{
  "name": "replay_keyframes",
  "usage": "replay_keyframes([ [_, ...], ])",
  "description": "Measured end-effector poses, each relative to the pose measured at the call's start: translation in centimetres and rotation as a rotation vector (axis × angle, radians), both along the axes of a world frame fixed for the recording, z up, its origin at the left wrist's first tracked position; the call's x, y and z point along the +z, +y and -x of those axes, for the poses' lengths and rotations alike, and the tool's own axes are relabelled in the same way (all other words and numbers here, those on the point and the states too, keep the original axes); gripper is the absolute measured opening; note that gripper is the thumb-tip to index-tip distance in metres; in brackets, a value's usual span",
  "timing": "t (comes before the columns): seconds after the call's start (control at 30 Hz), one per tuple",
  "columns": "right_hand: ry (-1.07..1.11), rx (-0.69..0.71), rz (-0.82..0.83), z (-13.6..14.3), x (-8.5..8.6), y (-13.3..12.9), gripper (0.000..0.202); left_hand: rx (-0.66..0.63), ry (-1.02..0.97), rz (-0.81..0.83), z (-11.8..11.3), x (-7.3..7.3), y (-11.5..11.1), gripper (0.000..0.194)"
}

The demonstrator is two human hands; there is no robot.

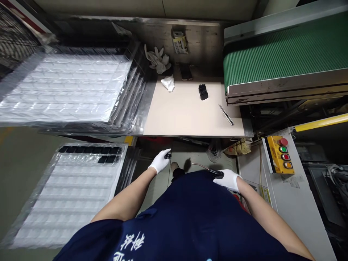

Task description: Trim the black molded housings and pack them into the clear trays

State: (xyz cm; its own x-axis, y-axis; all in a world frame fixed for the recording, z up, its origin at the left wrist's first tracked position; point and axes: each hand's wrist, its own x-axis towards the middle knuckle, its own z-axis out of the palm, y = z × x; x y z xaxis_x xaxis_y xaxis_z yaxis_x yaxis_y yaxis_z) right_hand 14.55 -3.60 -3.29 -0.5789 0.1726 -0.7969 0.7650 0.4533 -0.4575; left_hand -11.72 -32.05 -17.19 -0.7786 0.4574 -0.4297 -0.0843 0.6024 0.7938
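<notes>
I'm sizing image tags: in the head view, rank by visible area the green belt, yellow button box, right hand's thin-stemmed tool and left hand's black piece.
1. Green belt
2. Yellow button box
3. Thin-stemmed tool in the right hand, partly covered
4. Black piece in the left hand, also partly covered

Left hand (160, 162): black piece (168, 156) partly covered, too small to be identified.
Right hand (227, 180): tool handle (214, 173) partly hidden.
Tray stack (67, 87), upper left: blurred, cut off at edge.
Green belt (288, 49), upper right: cut off.
Shirt lettering (133, 241), bottom: cut off.
</notes>
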Motion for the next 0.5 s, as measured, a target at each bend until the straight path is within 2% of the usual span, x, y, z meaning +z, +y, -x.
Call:
replay_keyframes([
  [0.13,0.01,0.057,-0.016,0.1,-0.2,0.0,0.014,0.193,-0.081,-0.049,0.1,-0.5,0.3,0.037],
  [0.23,0.029,0.106,-0.031,0.4,-0.4,-0.1,0.013,0.232,-0.068,-0.043,0.3,-0.3,0.3,0.036],
  [0.33,0.037,0.131,-0.055,1.0,-0.7,-0.1,0.013,0.159,0.006,0.029,0.3,0.2,0.3,0.035],
  [0.5,0.025,0.124,-0.085,1.7,-0.8,0.5,0.015,-0.153,0.178,0.138,0.1,1.6,1.1,0.039],
])
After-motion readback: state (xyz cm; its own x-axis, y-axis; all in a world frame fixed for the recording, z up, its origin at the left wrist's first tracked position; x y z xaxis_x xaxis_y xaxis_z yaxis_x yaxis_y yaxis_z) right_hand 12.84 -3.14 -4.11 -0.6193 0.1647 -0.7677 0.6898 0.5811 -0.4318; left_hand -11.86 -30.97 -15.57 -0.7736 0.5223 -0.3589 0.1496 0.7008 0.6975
